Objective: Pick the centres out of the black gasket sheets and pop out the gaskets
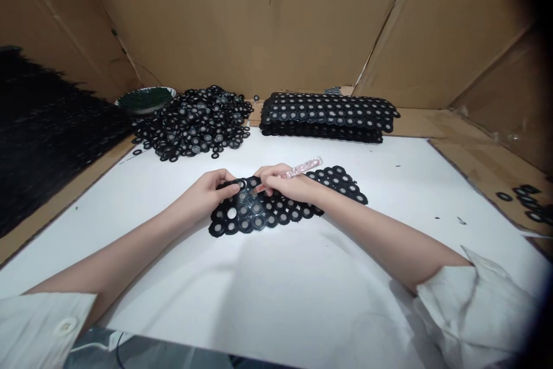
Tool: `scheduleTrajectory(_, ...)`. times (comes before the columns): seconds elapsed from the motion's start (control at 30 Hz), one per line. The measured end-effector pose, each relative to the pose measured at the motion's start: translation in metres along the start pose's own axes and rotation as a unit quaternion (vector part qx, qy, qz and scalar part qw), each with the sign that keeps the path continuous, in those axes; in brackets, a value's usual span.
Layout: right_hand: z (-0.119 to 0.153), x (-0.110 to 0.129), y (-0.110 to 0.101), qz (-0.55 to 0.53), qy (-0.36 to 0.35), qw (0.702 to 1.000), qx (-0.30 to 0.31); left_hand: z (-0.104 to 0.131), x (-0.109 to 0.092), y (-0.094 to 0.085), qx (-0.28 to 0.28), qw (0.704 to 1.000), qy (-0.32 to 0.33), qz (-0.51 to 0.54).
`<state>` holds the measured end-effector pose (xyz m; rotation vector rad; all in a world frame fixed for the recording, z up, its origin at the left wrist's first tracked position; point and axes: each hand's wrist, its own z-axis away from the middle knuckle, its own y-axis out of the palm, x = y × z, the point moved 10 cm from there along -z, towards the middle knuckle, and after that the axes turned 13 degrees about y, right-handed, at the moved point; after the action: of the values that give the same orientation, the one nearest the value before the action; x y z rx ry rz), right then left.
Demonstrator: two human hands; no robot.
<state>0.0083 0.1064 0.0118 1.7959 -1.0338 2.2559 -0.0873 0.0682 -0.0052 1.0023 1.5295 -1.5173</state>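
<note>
A black sheet of joined rings with pale round centres [271, 219] lies on the white board [268, 300] in front of me. My left hand [216, 189] pinches a ring at the sheet's upper left edge between thumb and fingers. Closed round a clear pink-tinted pen-like tool [305, 167], my right hand [280, 180] rests over the sheet's upper middle. The tool's pointed reddish end is at the rings beside my left fingertips. One round centre near the left end looks bright white.
Behind are a heap of loose black rings [196, 127], a stack of ring sheets [324, 113] and a bowl of dark green material [147, 98]. A dark bristly mass [47, 133] stands left. Loose rings [529, 202] lie right. Cardboard walls [242, 29] enclose the back.
</note>
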Motion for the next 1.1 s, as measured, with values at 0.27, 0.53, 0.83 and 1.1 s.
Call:
scheduleTrajectory(0.27, 0.005, 0.012, 0.009, 0.144, -0.035, 0.986, -0.082, 0.006, -0.004, 0.002, -0.013, 0.999, -0.001, -0.044)
scheduleTrajectory(0.53, 0.018, 0.027, 0.021, 0.308, -0.093, 0.931, -0.171, 0.02, -0.007, 0.009, -0.016, 0.998, -0.025, -0.059)
scheduleTrajectory(0.83, 0.012, 0.001, -0.031, 0.057, 0.041, 0.97, -0.232, 0.002, 0.005, -0.002, -0.01, 0.991, -0.052, 0.123)
scheduleTrajectory(1.1, 0.002, -0.013, -0.024, -0.095, 0.069, 0.987, -0.114, 0.0, 0.004, 0.0, -0.006, 0.99, -0.034, 0.138)
